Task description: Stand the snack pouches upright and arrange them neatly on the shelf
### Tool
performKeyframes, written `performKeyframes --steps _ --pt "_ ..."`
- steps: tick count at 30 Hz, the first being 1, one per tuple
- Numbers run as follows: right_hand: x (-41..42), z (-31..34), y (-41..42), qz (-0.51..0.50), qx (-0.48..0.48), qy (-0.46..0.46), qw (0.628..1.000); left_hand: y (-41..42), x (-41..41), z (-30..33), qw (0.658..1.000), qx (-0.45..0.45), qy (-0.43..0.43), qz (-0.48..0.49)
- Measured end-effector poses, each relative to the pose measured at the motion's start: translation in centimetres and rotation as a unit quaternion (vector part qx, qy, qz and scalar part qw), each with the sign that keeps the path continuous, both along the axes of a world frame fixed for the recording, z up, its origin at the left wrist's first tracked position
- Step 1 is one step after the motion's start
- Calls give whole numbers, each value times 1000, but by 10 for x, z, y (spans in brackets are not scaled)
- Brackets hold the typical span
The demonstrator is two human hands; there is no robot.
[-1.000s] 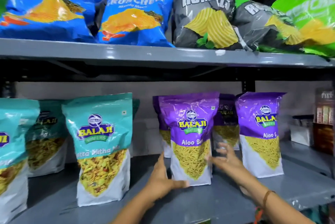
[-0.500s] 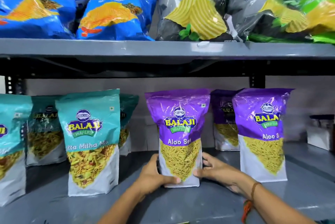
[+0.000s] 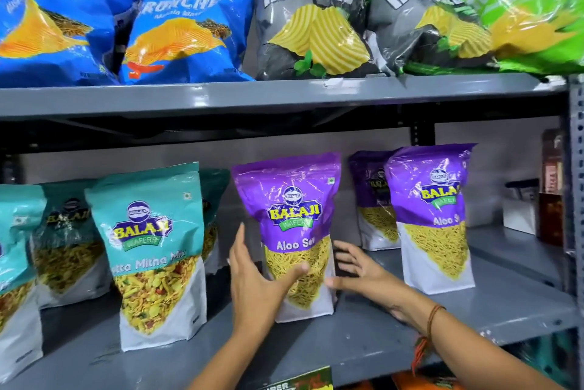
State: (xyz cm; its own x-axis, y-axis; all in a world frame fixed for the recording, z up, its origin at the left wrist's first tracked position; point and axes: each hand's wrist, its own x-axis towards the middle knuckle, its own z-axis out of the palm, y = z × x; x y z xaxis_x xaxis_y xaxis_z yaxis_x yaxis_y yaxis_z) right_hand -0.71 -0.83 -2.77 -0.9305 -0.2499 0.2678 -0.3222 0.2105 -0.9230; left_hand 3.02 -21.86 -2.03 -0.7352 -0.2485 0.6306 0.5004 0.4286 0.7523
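- Head view: the left hand [image 3: 252, 282] is spread wide and flat against the left side of the purple Aloo Sev pouch [image 3: 292, 231], fingers pointing up and the thumb laid across the pouch's lower front. It presses on the pouch rather than gripping it.
- The right hand [image 3: 357, 269] is just right of the same pouch with fingers fanned wide; its thumb reaches the pouch's lower right edge, and I cannot tell whether the other fingers touch it. A brown cord bracelet [image 3: 434, 317] circles that wrist.
- The pouch stands upright between the two hands on the grey lower shelf [image 3: 363, 339], label facing forward, near the front edge.
- Left of the left hand stands a teal mix pouch [image 3: 151, 250], upright and leaning slightly, near but not touching the hand. Farther left and behind it are more teal pouches [image 3: 66, 238].
- Right of the right hand, well apart from it, a second purple pouch [image 3: 434, 216] stands upright, with a third purple pouch [image 3: 371, 200] behind it toward the back wall.
- Above both hands, the upper shelf [image 3: 284, 96] carries blue chip bags [image 3: 186, 32] over the left side, and grey and green Rumbles bags [image 3: 313, 17] over the right.
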Motion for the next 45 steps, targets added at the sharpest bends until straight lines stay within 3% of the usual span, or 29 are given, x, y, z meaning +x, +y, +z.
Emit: performKeyframes --steps 4,6,10,12,14,16,19,21,28,45 --pt "30 28 12 -113 -77 123 983 42 32 42 977 -50 209 17" --pt "43 45 26 -184 -102 196 958 69 37 54 968 -71 242 -10" --pt "54 58 82 -326 -133 283 892 120 29 45 971 -98 199 -87" --pt "49 50 122 -371 -144 288 871 147 14 27 975 -135 119 -129" --pt "35 35 160 -387 -135 263 873 169 -1 9 961 -203 1 -186" --pt "18 17 195 -350 -120 195 909 190 -16 -8 938 -217 -115 -244" --pt "-7 -5 233 -166 -90 63 980 214 -35 -23 929 -87 -202 -298" --pt "-17 -14 247 -97 -40 17 994 221 -53 -30 921 -30 -238 -306" --pt "-30 -26 265 -18 4 -35 999 237 -81 -40 928 -3 -246 -280" --pt "-30 -33 255 3 8 -24 1000 227 -75 -48 936 -12 -257 -242"
